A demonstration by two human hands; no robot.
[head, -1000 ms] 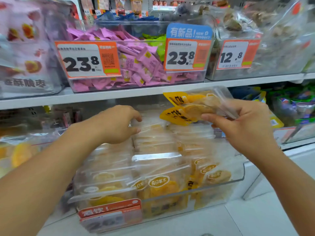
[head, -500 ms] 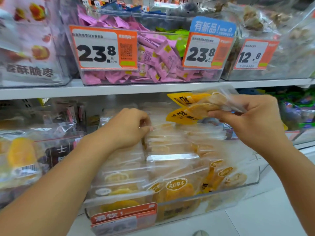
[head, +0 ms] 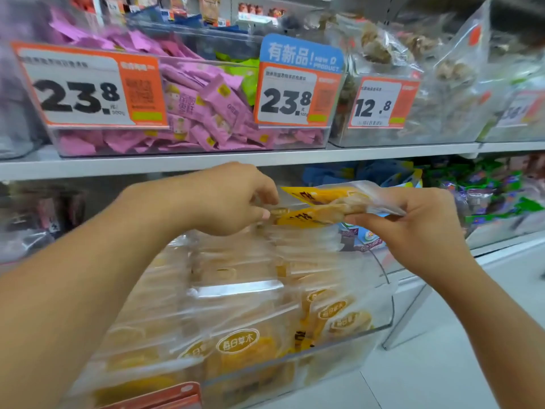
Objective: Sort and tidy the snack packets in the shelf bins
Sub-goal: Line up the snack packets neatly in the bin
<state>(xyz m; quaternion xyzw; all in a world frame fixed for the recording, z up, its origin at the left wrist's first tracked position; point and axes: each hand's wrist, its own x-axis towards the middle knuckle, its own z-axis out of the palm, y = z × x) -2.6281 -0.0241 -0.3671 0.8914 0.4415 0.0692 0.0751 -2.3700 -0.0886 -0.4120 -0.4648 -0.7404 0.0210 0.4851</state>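
My right hand [head: 424, 228] pinches two yellow-labelled clear snack packets [head: 333, 203] above the clear bin [head: 386, 296]. My left hand [head: 224, 199], fingers curled, touches the rear packets in the bin [head: 295, 237], just beside the held pair.

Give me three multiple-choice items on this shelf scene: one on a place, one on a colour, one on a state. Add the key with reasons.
1. Where is the bin of pink packets?
A. on the shelf above the hands
B. on the floor
C. under the pulled-out bin

2. What colour is the sign above the middle price tag?
A. green
B. blue
C. black

3. What is the right hand doing?
A. hanging idle
B. pressing a price tag
C. holding yellow packets

Key: 1 A, it sits on the upper shelf; 2 B, the sign is blue; 3 C, its fingers pinch the packets.
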